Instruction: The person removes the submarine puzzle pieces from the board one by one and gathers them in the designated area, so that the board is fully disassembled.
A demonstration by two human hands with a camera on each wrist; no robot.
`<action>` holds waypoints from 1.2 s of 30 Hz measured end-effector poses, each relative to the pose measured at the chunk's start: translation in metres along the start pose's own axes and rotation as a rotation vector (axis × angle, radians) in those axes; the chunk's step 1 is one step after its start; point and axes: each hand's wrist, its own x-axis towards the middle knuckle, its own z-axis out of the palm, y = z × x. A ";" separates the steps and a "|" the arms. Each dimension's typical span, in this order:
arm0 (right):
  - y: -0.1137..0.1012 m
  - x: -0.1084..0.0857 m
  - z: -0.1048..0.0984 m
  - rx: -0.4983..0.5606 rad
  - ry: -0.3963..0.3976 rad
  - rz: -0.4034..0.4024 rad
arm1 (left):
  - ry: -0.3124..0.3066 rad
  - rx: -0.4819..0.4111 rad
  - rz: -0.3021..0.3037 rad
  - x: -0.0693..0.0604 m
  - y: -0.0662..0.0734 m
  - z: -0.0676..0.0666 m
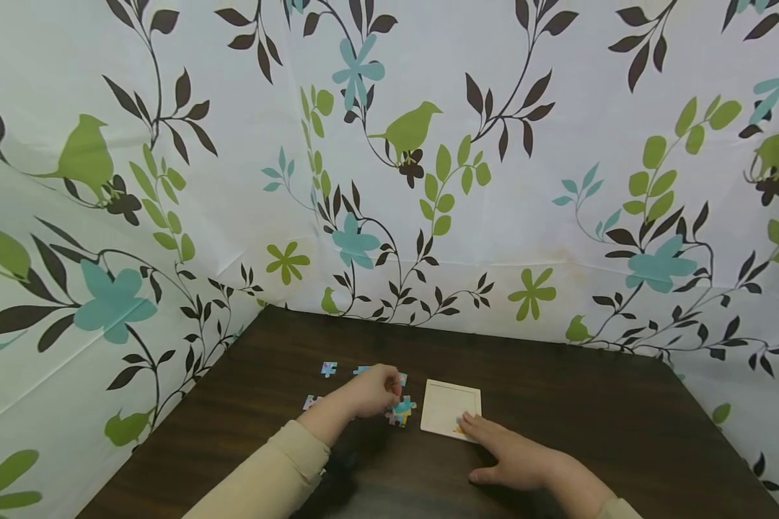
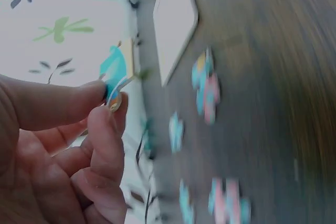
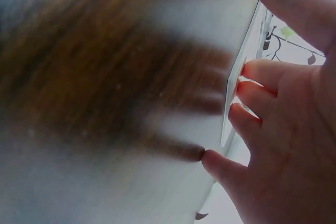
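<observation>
My left hand [image 1: 368, 393] is raised over the loose jigsaw pieces. In the left wrist view its thumb and fingers pinch a blue jigsaw piece [image 2: 115, 69] with an orange patch. To the right, my right hand [image 1: 516, 454] lies with fingers extended, fingertips on the lower right corner of a pale, square puzzle board [image 1: 446, 406] with a raised rim. A small coloured patch [image 1: 458, 429] shows on the board beside those fingertips; whether it is a piece or print I cannot tell. In the right wrist view the board's edge [image 3: 229, 106] shows under the fingers.
Left of the board lie several jigsaw pieces: a joined-looking cluster [image 1: 401, 411], one at the far left [image 1: 328, 368], and a pinkish one [image 1: 311, 401] partly behind my left forearm. The dark wooden table [image 1: 558, 389] ends at a patterned cloth [image 1: 415, 216] behind it.
</observation>
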 end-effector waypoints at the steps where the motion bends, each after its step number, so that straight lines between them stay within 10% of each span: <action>1: 0.000 0.000 0.000 0.005 -0.002 0.003 | -0.003 0.006 -0.004 -0.006 -0.003 -0.007; 12: -0.001 -0.001 0.000 0.006 -0.002 0.012 | -0.077 0.074 -0.094 -0.056 -0.031 -0.043; 36: 0.001 0.001 0.003 -0.005 0.011 -0.003 | -0.103 0.053 -0.114 -0.080 -0.051 -0.026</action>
